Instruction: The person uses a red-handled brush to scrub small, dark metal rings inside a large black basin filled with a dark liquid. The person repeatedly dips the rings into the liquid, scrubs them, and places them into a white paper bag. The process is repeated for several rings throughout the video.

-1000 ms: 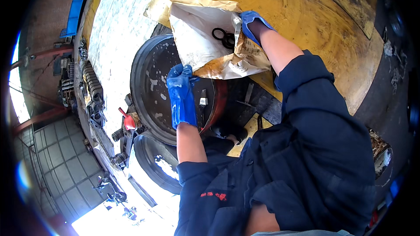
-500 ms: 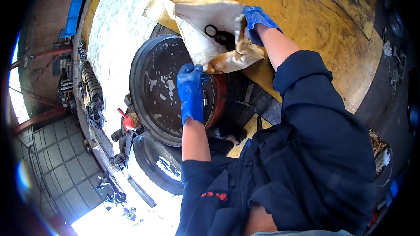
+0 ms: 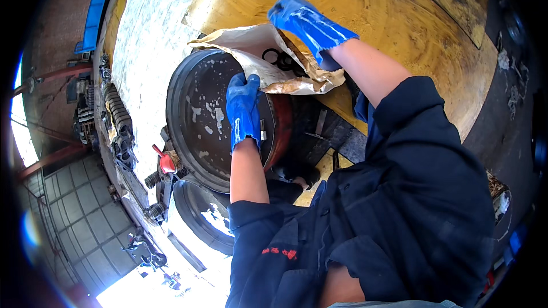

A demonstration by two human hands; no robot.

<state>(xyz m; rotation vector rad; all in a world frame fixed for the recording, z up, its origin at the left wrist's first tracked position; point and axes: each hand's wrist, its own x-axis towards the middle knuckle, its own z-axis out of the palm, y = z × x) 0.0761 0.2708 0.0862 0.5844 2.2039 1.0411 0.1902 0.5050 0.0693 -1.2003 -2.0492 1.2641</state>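
Note:
A white, brown-stained sack (image 3: pixel 251 43) gapes in front of me, with several black rings (image 3: pixel 272 56) lying inside. My left hand (image 3: pixel 244 105), in a blue rubber glove, is closed on the sack's near left edge, over the dark drum. Also gloved in blue, my right hand (image 3: pixel 299 23) is at the sack's far edge, its fingers curled there and partly smeared by motion. Below the sack and to its left stands an open drum (image 3: pixel 197 108), dark inside with pale foam patches and a reddish outer wall.
A second round container (image 3: pixel 197 208) with bright liquid sits nearer me. Yellow stained boards (image 3: pixel 411 40) cover the floor at the far right. A red funnel-like thing (image 3: pixel 165 161) and coiled springs (image 3: pixel 119 114) are on the left. A blue bench (image 3: pixel 97 14) stands farther off.
My right hand has shifted left and farther from me, from the sack's right side to its far edge. The sack has dropped and flattened. My left hand moved slightly left.

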